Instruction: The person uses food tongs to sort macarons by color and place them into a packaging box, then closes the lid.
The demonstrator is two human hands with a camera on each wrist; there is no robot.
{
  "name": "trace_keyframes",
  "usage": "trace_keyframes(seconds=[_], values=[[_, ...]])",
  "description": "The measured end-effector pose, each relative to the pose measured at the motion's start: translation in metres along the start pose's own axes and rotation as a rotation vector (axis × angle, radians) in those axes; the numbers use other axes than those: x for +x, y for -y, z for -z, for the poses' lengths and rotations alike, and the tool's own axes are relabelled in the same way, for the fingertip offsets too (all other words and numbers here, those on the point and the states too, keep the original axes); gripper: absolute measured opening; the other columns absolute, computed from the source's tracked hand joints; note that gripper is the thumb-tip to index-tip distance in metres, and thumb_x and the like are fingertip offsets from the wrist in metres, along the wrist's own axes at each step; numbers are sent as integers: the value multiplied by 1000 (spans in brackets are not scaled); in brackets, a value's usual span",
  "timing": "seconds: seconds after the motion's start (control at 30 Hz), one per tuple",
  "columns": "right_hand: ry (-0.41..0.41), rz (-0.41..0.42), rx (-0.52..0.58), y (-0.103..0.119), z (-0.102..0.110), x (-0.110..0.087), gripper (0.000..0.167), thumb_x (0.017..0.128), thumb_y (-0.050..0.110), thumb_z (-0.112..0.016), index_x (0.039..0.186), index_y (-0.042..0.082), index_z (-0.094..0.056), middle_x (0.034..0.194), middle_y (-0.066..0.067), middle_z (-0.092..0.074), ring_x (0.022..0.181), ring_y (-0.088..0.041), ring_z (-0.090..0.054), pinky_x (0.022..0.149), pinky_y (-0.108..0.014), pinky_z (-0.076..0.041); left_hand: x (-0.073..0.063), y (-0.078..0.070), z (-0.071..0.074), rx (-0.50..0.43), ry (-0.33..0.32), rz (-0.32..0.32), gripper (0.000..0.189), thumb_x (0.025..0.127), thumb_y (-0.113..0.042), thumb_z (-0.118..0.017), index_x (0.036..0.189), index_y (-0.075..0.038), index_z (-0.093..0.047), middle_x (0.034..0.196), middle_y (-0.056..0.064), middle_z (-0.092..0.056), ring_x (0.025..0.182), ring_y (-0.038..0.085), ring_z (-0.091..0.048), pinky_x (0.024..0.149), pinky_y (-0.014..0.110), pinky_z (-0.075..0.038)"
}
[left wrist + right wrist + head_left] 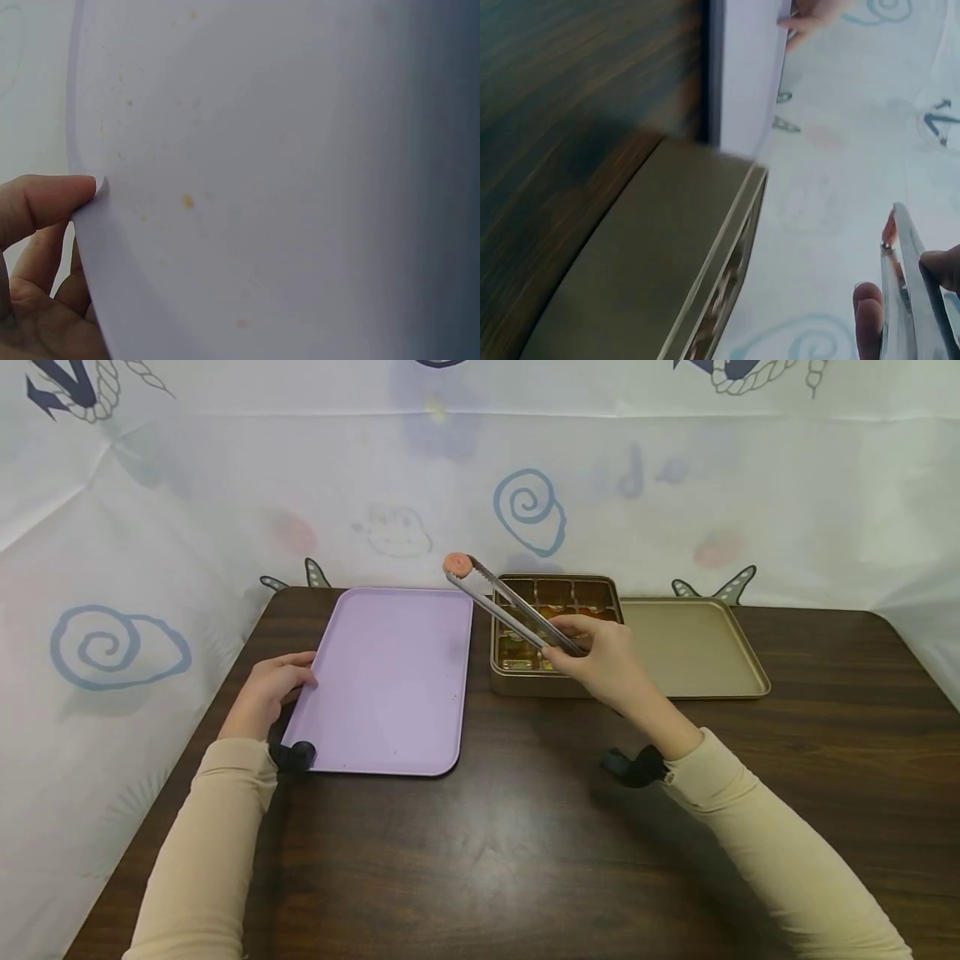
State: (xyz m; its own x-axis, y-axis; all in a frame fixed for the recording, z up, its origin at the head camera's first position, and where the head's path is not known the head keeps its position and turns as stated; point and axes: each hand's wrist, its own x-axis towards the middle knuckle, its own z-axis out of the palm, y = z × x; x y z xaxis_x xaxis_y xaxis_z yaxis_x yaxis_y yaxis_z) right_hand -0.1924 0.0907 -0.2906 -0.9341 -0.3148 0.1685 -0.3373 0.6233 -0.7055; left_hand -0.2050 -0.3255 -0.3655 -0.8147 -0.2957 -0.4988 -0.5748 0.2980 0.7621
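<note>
My right hand [603, 660] grips metal tongs [517, 614], whose tips pinch a small round pinkish-orange piece [457, 565] in the air near the far right corner of the purple tray [382, 685]. In the right wrist view a thumb and a fingertip press the tongs [911, 289] from either side. My left hand [268, 687] pinches the tray's left edge, thumb over the rim and fingers beneath. Up close, in the left wrist view, the tray surface [285, 165] carries several small specks. A gold divided box [555, 685] lies under the tongs, partly hidden by the right hand.
Some of the box's compartments [517, 647] hold colourful pieces. To its right rests a flat gold lid [697, 647]. All of it stands on a dark wooden table [510, 852], with a white printed curtain [375, 468] close behind and along the left.
</note>
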Motion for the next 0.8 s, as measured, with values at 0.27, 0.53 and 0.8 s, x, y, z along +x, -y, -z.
trace_keyframes(seconds=[0.27,0.53,0.8], values=[[4,-74,-31,-20,38,-26,39,91,18,-64,127,4,-59,124,-21,-63,108,-37,-65,74,-37,-57,0,0,0,9,2,-10,65,87,-4,-51,149,-12,-32,155,13,-31,135,27,-38,115,42,-33],[-25,-47,-84,-47,59,-52,38,90,16,-64,125,1,-60,116,-24,-64,100,-42,-66,60,-10,-46,1,2,0,12,14,-24,66,87,-5,-51,149,-11,-31,155,13,-30,135,27,-38,115,42,-33],[-60,-55,-191,-75,71,-77,41,89,18,-67,125,3,-61,117,-25,-65,99,-43,-65,73,-45,-56,1,2,0,14,7,-12,65,88,-5,-51,149,-12,-30,157,13,-27,139,29,-34,117,44,-30]])
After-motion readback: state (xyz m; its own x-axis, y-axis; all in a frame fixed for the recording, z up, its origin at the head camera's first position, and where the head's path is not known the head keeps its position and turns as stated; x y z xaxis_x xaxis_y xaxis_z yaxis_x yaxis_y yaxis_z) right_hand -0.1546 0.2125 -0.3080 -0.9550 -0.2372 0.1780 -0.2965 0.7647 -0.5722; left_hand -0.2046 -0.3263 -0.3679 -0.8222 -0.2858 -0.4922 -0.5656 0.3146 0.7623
